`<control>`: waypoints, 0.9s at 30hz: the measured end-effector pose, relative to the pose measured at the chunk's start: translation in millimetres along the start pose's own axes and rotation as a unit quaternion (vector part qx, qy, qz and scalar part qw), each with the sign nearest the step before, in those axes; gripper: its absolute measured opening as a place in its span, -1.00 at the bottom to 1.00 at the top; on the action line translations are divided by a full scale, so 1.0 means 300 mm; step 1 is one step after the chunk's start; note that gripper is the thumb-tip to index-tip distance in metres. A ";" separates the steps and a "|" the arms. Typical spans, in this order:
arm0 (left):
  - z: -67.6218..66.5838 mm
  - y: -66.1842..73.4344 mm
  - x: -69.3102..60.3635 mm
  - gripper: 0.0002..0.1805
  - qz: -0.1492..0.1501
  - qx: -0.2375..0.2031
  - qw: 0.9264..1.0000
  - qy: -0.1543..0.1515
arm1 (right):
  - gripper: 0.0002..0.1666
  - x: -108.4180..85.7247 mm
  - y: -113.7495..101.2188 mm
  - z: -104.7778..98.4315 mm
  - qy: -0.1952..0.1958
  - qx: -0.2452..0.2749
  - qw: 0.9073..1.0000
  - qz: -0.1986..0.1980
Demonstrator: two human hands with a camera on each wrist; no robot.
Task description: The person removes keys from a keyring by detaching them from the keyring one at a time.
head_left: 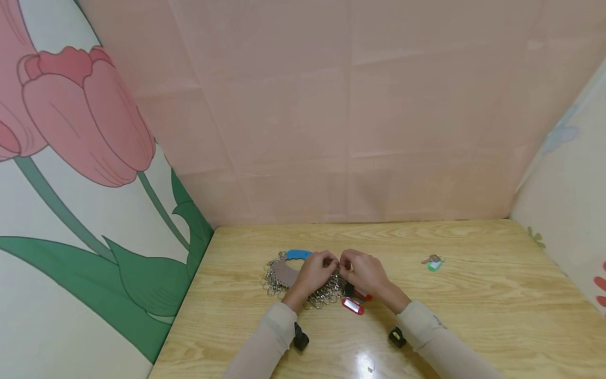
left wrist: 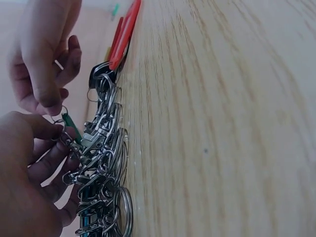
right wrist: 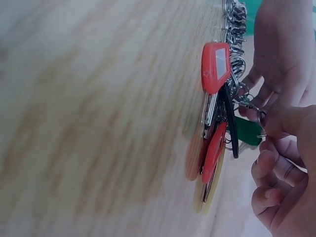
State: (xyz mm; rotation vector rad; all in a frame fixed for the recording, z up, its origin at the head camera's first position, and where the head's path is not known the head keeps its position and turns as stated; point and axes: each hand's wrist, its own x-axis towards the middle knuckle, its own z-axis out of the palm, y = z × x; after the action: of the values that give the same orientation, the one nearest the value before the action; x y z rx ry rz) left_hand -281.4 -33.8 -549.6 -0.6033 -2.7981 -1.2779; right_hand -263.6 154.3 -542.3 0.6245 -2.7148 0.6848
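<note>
1. Grip: at lower centre of the head view, both hands work fingertip to fingertip. The right hand (head_left: 364, 269) pinches a thin ring (right wrist: 259, 121) between thumb and finger, with no visible gap. The left hand (head_left: 314, 273) pinches a small clasp joined to it; the exact contact is partly hidden.
2. At the ring: a green tag (right wrist: 248, 131) hangs just beside the fingertips, right of centre in the right wrist view.
3. Below the hands: a crowded bunch of metal clasps (left wrist: 101, 148) fans out around a brown disc (head_left: 285, 273) with a blue strip (head_left: 298, 254) at its upper edge.
4. Right end of the bunch: a red tag (head_left: 352, 305) lies on the table (head_left: 473, 295).
5. Farther off, right of centre: a loose key (head_left: 430, 259) with its own green label (head_left: 435, 265), well apart.
6. Risk, in judgement: the ring could spring from the fingertips, the hold being so narrow. Neighbouring clasps could snag it, being packed so closely.
</note>
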 end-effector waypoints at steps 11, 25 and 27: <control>0.000 -0.010 -0.006 -0.85 -0.001 -0.023 1.000 -0.011 | -0.90 0.002 0.002 0.003 -0.025 0.009 0.999 0.044; -0.002 -0.015 -0.005 -0.86 0.020 -0.032 0.999 -0.007 | -0.96 0.019 0.004 -0.005 -0.074 0.143 0.980 0.120; -0.001 -0.018 -0.005 -0.86 0.022 -0.032 0.999 -0.008 | -0.96 0.019 0.006 -0.004 -0.076 0.150 0.979 0.118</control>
State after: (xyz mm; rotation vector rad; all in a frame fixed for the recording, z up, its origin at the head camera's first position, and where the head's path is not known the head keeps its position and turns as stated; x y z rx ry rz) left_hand -281.9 -37.7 -553.7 -0.6772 -2.7492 -1.3649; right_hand -269.3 154.2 -539.8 0.4366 -2.8801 1.1680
